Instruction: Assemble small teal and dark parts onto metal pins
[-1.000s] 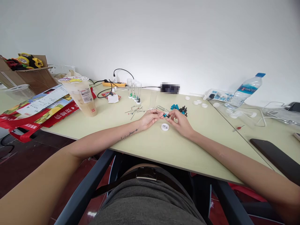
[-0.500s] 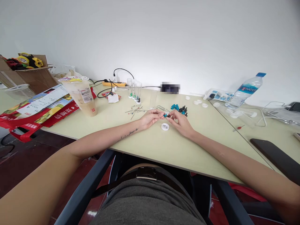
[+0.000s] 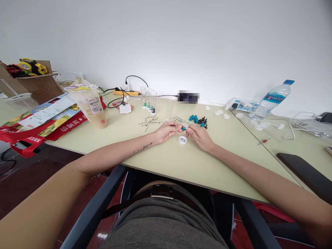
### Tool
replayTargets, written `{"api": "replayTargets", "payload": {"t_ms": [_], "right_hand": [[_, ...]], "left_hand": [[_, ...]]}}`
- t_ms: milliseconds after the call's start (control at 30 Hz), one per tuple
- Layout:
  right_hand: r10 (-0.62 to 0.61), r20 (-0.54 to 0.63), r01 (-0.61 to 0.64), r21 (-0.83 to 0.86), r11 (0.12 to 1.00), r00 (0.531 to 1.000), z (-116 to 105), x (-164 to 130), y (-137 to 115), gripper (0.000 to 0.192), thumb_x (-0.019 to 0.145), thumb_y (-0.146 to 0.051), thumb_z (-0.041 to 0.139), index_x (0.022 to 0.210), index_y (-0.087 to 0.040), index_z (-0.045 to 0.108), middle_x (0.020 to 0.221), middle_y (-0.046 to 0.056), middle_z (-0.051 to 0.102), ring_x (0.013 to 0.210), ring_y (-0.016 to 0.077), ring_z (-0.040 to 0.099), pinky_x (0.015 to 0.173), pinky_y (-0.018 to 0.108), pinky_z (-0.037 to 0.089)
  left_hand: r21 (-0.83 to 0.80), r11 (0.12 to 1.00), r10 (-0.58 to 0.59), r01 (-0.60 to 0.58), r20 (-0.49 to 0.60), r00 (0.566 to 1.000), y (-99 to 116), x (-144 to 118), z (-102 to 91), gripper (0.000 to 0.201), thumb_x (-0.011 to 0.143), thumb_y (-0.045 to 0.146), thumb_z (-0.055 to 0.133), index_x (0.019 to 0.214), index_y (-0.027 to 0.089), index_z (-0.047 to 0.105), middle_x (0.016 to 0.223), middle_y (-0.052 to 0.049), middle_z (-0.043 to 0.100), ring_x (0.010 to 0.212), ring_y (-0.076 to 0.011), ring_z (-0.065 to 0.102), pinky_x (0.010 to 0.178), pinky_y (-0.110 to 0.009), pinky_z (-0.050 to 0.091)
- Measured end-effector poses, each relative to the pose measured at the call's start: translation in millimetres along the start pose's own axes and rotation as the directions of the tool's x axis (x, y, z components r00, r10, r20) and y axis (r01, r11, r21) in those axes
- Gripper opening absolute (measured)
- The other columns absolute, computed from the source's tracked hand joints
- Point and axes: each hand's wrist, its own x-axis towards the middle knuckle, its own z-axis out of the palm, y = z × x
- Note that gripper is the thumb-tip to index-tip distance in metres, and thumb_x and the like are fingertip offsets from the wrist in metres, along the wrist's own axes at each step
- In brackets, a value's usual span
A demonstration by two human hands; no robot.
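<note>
Between my fingertips is a small blue part [image 3: 183,128], too small to name exactly. My left hand [image 3: 167,131] is closed in a pinch on its left side, with a thin pin-like piece showing above the fingers. From the right, my right hand [image 3: 200,137] pinches at the same part; the fingers hide most of it. Just below lies a round white cap [image 3: 183,140] with tiny rings inside. Behind my right hand are a pile of blue parts [image 3: 193,118] and a pile of black parts [image 3: 202,121]. Thin wire-leaded pieces [image 3: 149,121] lie scattered left of my hands.
Clear tubes [image 3: 149,99] with white bases stand at the back. A drink cup [image 3: 89,105] is at left, beside a red bag [image 3: 70,126]. White caps [image 3: 220,113], a tilted water bottle [image 3: 272,100], a power strip [image 3: 241,104] and a black phone-like slab [image 3: 306,176] are at right.
My right hand's fingers have curled in closer around the small blue part. My left hand stays nearly in place.
</note>
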Motion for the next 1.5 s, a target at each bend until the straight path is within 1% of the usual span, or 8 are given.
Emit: {"api": "replayTargets", "payload": {"t_ms": [233,467,667,900,1100,1267,1400,1500], "right_hand": [[-0.014,-0.081,0.015,0.01,1.0,0.997,2.6,-0.3,1.7,0.025,0.087,-0.044,0.045,0.094,-0.021,0.047,0.087,0.005,0.059,0.069,0.0167,0.052,0.064,0.03,0.04],[-0.009,0.027,0.01,-0.04,0.999,1.0,-0.9,0.0,0.3,0.041,0.094,-0.039,0.026,0.068,-0.021,0.052,0.062,0.001,0.055,0.06,0.0151,0.051,0.066,0.029,0.037],[-0.003,-0.068,0.002,-0.016,1.0,0.998,2.4,0.1,1.6,0.02,0.086,-0.04,0.047,0.091,-0.02,0.048,0.083,0.004,0.059,0.07,0.0174,0.053,0.062,0.028,0.039],[-0.022,0.022,0.023,-0.04,0.999,1.0,-0.3,0.1,-0.1,0.036,0.093,-0.039,0.029,0.071,-0.019,0.051,0.064,0.002,0.055,0.062,0.0151,0.05,0.063,0.028,0.036],[-0.01,-0.092,0.011,0.01,1.0,0.996,2.1,-0.6,1.8,0.023,0.086,-0.043,0.046,0.088,-0.02,0.048,0.081,0.004,0.057,0.069,0.0161,0.051,0.062,0.028,0.037],[0.001,0.007,0.0,-0.008,1.0,1.0,0.6,-0.1,1.7,0.032,0.092,-0.04,0.034,0.072,-0.02,0.05,0.066,0.001,0.055,0.06,0.0143,0.049,0.061,0.028,0.035],[0.001,-0.079,-0.001,0.012,1.0,0.997,0.6,0.0,1.0,0.022,0.087,-0.042,0.045,0.085,-0.02,0.049,0.078,0.003,0.058,0.066,0.015,0.051,0.061,0.027,0.036],[0.006,-0.034,-0.005,0.015,1.0,0.999,0.3,-0.2,0.5,0.026,0.089,-0.042,0.04,0.079,-0.02,0.05,0.071,0.001,0.057,0.063,0.0146,0.05,0.06,0.027,0.036]], "left_hand": [[0.016,1.0,-0.014,0.014,-0.045,0.999,1.2,0.3,-0.1,0.018,0.061,0.018,0.073,0.075,0.01,0.066,0.073,-0.002,0.063,0.072,-0.0087,0.058,0.087,-0.029,0.04],[-0.006,0.999,-0.041,0.041,-0.026,0.999,1.2,-0.2,0.7,0.016,0.06,0.014,0.074,0.072,0.009,0.065,0.073,-0.002,0.063,0.073,-0.0095,0.059,0.088,-0.031,0.04],[0.004,1.0,-0.031,0.031,-0.053,0.998,1.3,0.6,0.3,0.017,0.059,0.015,0.074,0.072,0.009,0.065,0.07,-0.001,0.062,0.07,-0.0087,0.059,0.086,-0.029,0.04],[-0.02,1.0,-0.024,0.023,-0.027,0.999,0.7,-0.2,2.1,0.015,0.06,0.014,0.073,0.072,0.01,0.066,0.072,-0.001,0.063,0.071,-0.008,0.058,0.087,-0.028,0.039],[-0.009,1.0,-0.022,0.022,-0.059,0.998,0.8,0.1,1.3,0.014,0.06,0.014,0.073,0.071,0.009,0.066,0.068,-0.001,0.062,0.069,-0.0079,0.057,0.084,-0.028,0.039],[-0.009,1.0,-0.018,0.018,-0.041,0.999,1.0,-0.5,1.9,0.014,0.06,0.014,0.073,0.072,0.01,0.066,0.07,-0.001,0.063,0.07,-0.0077,0.057,0.086,-0.028,0.039],[-0.011,1.0,-0.019,0.018,-0.056,0.998,0.5,-0.2,0.9,0.015,0.06,0.014,0.073,0.072,0.01,0.066,0.071,-0.001,0.063,0.07,-0.0077,0.058,0.086,-0.028,0.04],[-0.008,1.0,-0.016,0.015,-0.044,0.999,-0.1,0.1,0.4,0.015,0.06,0.015,0.073,0.072,0.01,0.066,0.07,-0.001,0.063,0.07,-0.0076,0.058,0.085,-0.027,0.04]]}}
